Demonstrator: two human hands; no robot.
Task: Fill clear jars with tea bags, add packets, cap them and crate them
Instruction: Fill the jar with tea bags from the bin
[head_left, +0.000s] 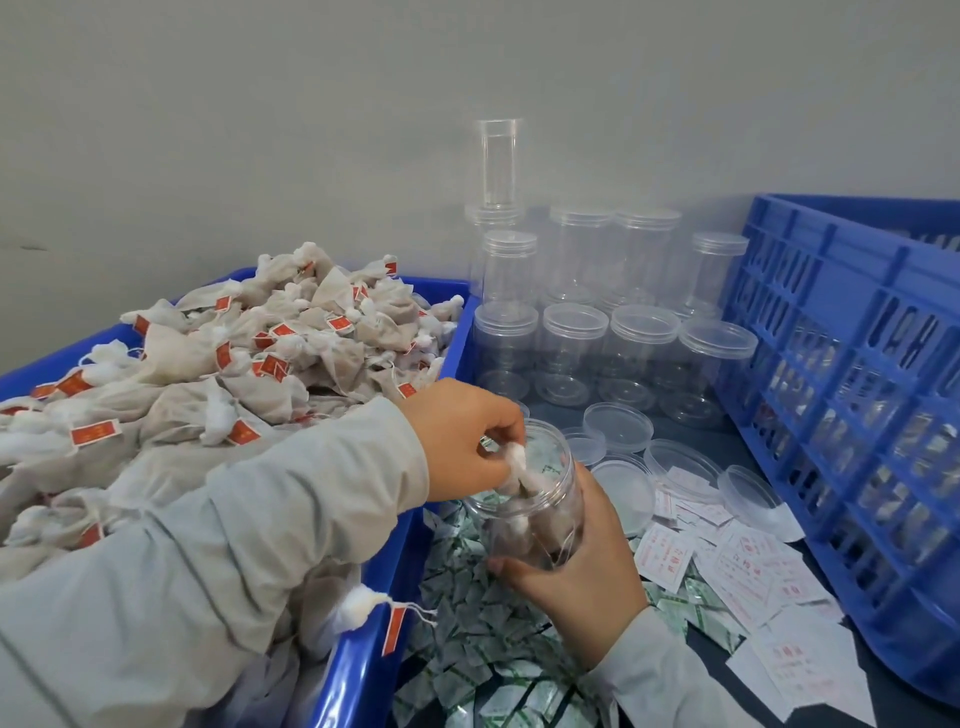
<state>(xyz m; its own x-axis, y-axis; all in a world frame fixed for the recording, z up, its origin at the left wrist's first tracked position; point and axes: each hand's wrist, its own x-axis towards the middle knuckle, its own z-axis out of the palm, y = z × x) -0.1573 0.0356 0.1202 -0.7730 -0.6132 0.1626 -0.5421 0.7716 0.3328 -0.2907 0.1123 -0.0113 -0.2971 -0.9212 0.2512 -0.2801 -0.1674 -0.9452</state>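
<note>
My right hand (582, 566) grips a clear jar (540, 499) from below, tilted toward the left, with several tea bags inside. My left hand (462, 441) pinches a white tea bag (517, 462) at the jar's mouth. A heap of tea bags with red tags (234, 364) fills the blue bin (363, 660) on the left. Green-and-white packets (483, 639) lie under the jar. White packets with red print (748, 571) are spread to the right. Loose clear lids (618, 426) lie behind them.
Empty capped clear jars (613, 343) stand stacked at the back against the grey wall, with one tall narrow jar (498, 161) on top. A blue slotted crate (857, 395) with filled jars inside stands along the right side.
</note>
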